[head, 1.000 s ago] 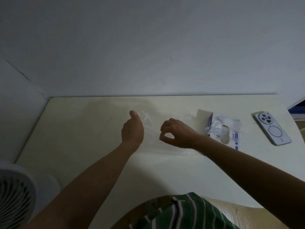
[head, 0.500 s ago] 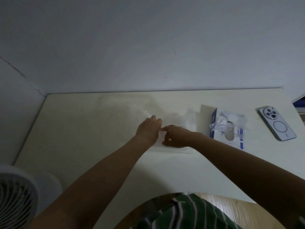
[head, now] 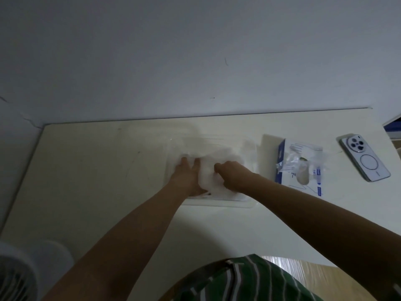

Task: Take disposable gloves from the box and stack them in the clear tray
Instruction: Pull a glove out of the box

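- The clear glove lay bunched in the clear tray, between my hands.
- My left hand pressed it flat with straight fingers; my right hand pinched it with curled fingers.
- It seemed best to smooth it outward from my left palm before releasing, as thin film likely springs up.
- The glove box sat beyond my right wrist.
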`<state>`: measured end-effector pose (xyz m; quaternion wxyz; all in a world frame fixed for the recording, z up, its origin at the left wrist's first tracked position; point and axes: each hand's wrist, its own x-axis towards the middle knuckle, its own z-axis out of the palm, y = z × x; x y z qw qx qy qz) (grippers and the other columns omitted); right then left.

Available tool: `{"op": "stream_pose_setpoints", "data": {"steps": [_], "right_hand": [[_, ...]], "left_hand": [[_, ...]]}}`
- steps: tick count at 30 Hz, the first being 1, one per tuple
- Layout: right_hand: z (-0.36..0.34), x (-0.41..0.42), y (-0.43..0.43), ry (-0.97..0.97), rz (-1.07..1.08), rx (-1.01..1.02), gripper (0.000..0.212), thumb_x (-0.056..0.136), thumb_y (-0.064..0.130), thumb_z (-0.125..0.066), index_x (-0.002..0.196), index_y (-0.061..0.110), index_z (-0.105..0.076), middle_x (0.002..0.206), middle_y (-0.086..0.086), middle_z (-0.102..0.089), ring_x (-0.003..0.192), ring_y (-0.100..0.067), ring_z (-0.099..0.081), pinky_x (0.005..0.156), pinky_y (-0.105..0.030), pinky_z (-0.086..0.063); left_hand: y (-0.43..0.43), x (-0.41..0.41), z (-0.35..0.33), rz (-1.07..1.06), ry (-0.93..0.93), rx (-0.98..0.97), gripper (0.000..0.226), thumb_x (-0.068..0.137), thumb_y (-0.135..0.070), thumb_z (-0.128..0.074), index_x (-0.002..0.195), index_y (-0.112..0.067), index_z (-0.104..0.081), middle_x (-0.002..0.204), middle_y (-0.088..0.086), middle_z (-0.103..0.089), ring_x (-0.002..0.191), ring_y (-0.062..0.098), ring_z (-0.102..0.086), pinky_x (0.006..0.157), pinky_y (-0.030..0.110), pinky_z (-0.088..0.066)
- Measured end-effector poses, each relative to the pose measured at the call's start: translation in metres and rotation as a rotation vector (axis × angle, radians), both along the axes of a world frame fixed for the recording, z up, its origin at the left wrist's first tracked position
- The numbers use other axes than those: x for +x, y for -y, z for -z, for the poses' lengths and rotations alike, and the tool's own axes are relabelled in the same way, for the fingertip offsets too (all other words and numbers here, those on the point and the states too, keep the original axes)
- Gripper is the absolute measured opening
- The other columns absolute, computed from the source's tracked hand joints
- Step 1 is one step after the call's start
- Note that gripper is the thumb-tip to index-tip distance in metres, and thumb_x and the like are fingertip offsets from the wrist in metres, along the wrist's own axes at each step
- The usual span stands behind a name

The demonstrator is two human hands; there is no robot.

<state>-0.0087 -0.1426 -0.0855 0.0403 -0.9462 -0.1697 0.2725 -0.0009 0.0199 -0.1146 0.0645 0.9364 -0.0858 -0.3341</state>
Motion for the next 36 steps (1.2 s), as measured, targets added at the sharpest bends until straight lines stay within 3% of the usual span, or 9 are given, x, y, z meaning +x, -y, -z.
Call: {"op": "stream_pose_setpoints", "data": {"steps": [4, 10, 16, 19, 23, 25, 28, 32, 36], "right_hand": [[0.012, -0.002, -0.002, -0.115, -0.034, -0.128, 0.097, 0.085, 0.024, -0.073, 0.152, 0.0, -0.007, 0.148, -0.022, -0.034, 0.134, -0.034, -0.041, 0.106, -0.036, -0.038], [0.026, -0.004, -0.011, -0.126, 0.0, -0.133, 0.097, 0.091, 0.02, -0.064, 0.152, 0.0, 0.01, 0.156, -0.028, -0.011, 0.14, -0.036, -0.032, 0.108, -0.039, -0.036], [0.021, -0.002, -0.006, -0.133, 0.012, -0.067, 0.094, 0.088, 0.015, -0.067, 0.153, 0.001, 0.0, 0.151, -0.023, -0.024, 0.137, -0.034, -0.036, 0.106, -0.037, -0.038], [0.003, -0.001, -0.001, -0.063, -0.031, 0.005, 0.066, 0.091, 0.012, -0.059, 0.148, 0.006, -0.026, 0.14, -0.019, -0.042, 0.123, -0.033, -0.049, 0.099, -0.037, -0.044], [-0.036, 0.005, 0.016, 0.125, 0.008, 0.213, 0.031, 0.091, 0.021, -0.057, 0.121, 0.018, -0.061, 0.111, -0.003, -0.064, 0.101, -0.022, -0.061, 0.085, -0.034, -0.052], [-0.051, 0.006, 0.035, 0.209, 0.119, 0.337, 0.022, 0.091, 0.022, -0.055, 0.108, 0.021, -0.068, 0.096, 0.0, -0.069, 0.089, -0.02, -0.064, 0.078, -0.033, -0.053], [-0.059, 0.002, 0.079, 0.332, 0.308, 0.47, 0.02, 0.089, 0.014, -0.053, 0.098, 0.019, -0.071, 0.081, 0.003, -0.064, 0.077, -0.02, -0.062, 0.066, -0.029, -0.046], [-0.047, -0.016, 0.149, 0.445, 0.51, 0.428, 0.021, 0.086, 0.009, -0.057, 0.104, 0.017, -0.064, 0.102, -0.002, -0.06, 0.088, -0.019, -0.058, 0.072, -0.033, -0.051], [-0.027, -0.039, 0.201, 0.354, 0.497, 0.143, 0.057, 0.08, 0.018, -0.069, 0.132, 0.02, -0.049, 0.132, -0.008, -0.043, 0.118, -0.025, -0.041, 0.092, -0.033, -0.043]], "left_hand": [[0.0, 0.002, 0.003, 0.027, -0.003, 0.003, 0.125, 0.069, -0.067, -0.071, 0.153, -0.02, 0.008, 0.153, 0.025, 0.009, 0.142, 0.043, -0.011, 0.114, 0.045, -0.022], [0.003, -0.003, 0.015, 0.037, 0.048, 0.081, 0.112, 0.08, -0.057, -0.065, 0.153, -0.016, 0.009, 0.153, 0.022, 0.0, 0.135, 0.043, -0.022, 0.108, 0.045, -0.032], [0.001, 0.004, 0.007, -0.054, -0.036, 0.01, 0.116, 0.074, -0.063, -0.068, 0.153, -0.025, 0.008, 0.155, 0.018, 0.006, 0.141, 0.042, -0.018, 0.111, 0.047, -0.031], [0.003, 0.005, -0.012, -0.116, -0.002, -0.008, 0.1, 0.079, -0.061, -0.064, 0.153, -0.025, -0.008, 0.156, 0.016, -0.009, 0.136, 0.035, -0.036, 0.104, 0.042, -0.04], [0.022, 0.002, -0.044, -0.036, 0.409, 0.077, 0.038, 0.091, -0.038, -0.054, 0.12, -0.016, -0.059, 0.115, 0.009, -0.06, 0.1, 0.027, -0.061, 0.077, 0.031, -0.046], [0.04, 0.001, -0.06, -0.058, 0.573, -0.04, 0.022, 0.092, -0.029, -0.051, 0.102, -0.015, -0.065, 0.097, 0.004, -0.063, 0.084, 0.023, -0.061, 0.07, 0.03, -0.048], [0.077, 0.001, -0.081, -0.05, 0.635, -0.278, 0.015, 0.093, -0.029, -0.051, 0.096, -0.018, -0.062, 0.089, 0.0, -0.061, 0.077, 0.019, -0.059, 0.065, 0.031, -0.047], [0.137, -0.004, -0.094, 0.082, 0.59, -0.555, 0.007, 0.091, -0.023, -0.055, 0.095, -0.019, -0.059, 0.09, -0.001, -0.061, 0.074, 0.016, -0.057, 0.069, 0.031, -0.048], [0.192, -0.007, -0.078, 0.176, 0.434, -0.533, 0.025, 0.085, -0.021, -0.063, 0.108, -0.015, -0.057, 0.104, 0.005, -0.056, 0.087, 0.023, -0.059, 0.071, 0.029, -0.045]]}}
